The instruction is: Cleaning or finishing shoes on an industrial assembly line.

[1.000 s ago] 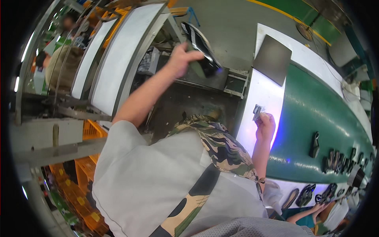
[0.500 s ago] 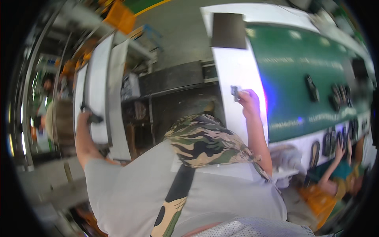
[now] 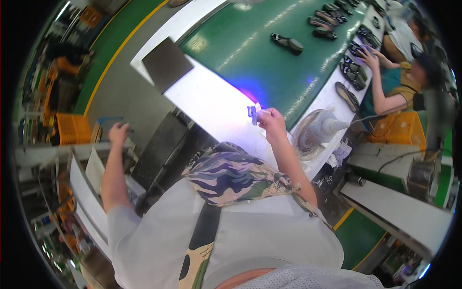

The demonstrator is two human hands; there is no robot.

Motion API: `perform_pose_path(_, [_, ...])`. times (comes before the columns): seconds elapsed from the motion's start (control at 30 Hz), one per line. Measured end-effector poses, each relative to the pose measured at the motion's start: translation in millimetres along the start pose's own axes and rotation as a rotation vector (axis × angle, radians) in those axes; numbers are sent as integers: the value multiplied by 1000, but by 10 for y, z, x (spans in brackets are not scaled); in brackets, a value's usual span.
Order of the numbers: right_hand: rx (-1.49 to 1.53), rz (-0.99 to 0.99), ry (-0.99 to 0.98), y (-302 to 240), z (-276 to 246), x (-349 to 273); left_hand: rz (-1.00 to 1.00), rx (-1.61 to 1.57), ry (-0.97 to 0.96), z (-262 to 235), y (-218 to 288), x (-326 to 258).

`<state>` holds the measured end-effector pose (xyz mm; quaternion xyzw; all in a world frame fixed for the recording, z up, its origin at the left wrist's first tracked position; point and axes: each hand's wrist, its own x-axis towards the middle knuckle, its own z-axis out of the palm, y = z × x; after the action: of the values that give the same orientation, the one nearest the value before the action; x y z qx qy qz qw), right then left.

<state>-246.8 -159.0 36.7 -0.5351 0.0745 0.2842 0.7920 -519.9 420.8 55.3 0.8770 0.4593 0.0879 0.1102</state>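
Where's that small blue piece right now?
In the head view the small blue piece sits just right of centre, pinched in the right hand above the white table edge, beside the green conveyor belt.

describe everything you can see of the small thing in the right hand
The small part is flat and bluish-purple under violet light, too small and blurred to tell its material or exact shape. It stands roughly upright, pinched at its right edge by the right hand, raised above the white table beside the green conveyor belt.

Green conveyor belt (image 3: 269,67) carries black sandals (image 3: 287,42) (scattered pairs).
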Motion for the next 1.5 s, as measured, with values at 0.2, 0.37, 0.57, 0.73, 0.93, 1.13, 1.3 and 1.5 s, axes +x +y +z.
perform_pose_path(0.2, [30, -122, 291, -306, -216, -129, 194, -564, -658, 1722, 2668, 712])
perform_pose_path(0.37, [95, -138, 465, -146, -39, -295, 168, -796, -1066, 2623, 4142, 670])
perform_pose_path(0.57, [142, -163, 622, -201, 303, -290, -119, -1019, -1336, 2997, 5540, 519])
perform_pose_path(0.73, [144, -73, 762, -218, 323, -263, -279, -1111, -1464, 3157, 6431, 528])
perform_pose_path(0.93, [137, -29, 963, -355, 313, -245, -463, -1128, -1576, 3441, 7390, 534])
perform_pose_path(1.13, [185, -23, 1071, -344, 336, -265, -679, -969, -1429, 3728, 7877, 489])
perform_pose_path(1.3, [145, -24, 1067, -367, 327, -261, -668, -1170, -1543, 4045, 7502, 532])
perform_pose_path(1.5, [78, 1, 973, -336, 199, -190, -341, -1504, -1807, 3743, 6021, 753])
